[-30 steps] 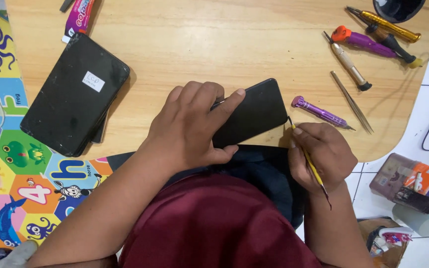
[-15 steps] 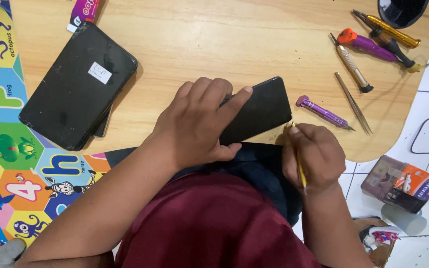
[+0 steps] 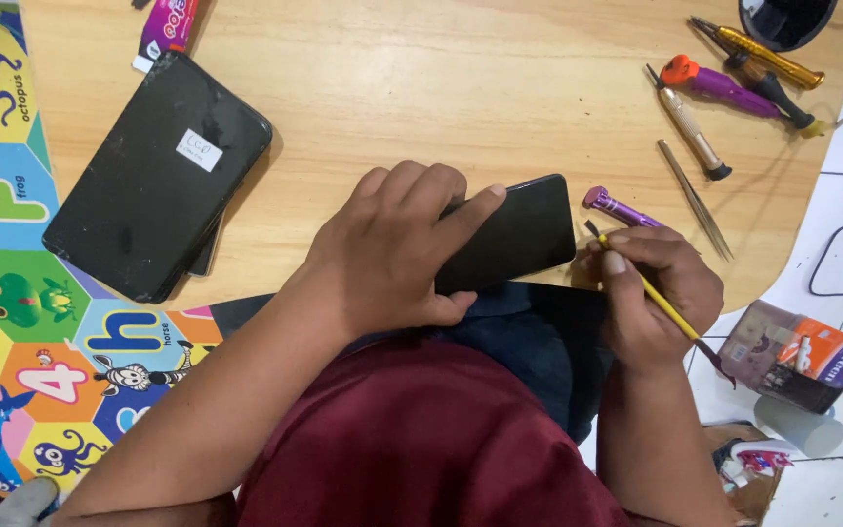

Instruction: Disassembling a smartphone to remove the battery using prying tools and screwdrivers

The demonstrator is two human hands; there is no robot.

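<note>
Phone (image 3: 524, 234) at tabletop (image 3: 421, 107) near edge, under left hand (image 3: 392, 249); tablet (image 3: 153, 176) toward left edge; screwdrivers (image 3: 734, 73) at far right corner.

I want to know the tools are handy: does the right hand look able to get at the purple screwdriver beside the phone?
Probably yes. The purple screwdriver lies on bare wood just above the right hand, with nothing between them. But that hand already grips a thin yellow tool, so it would likely need to put that down first.
</note>
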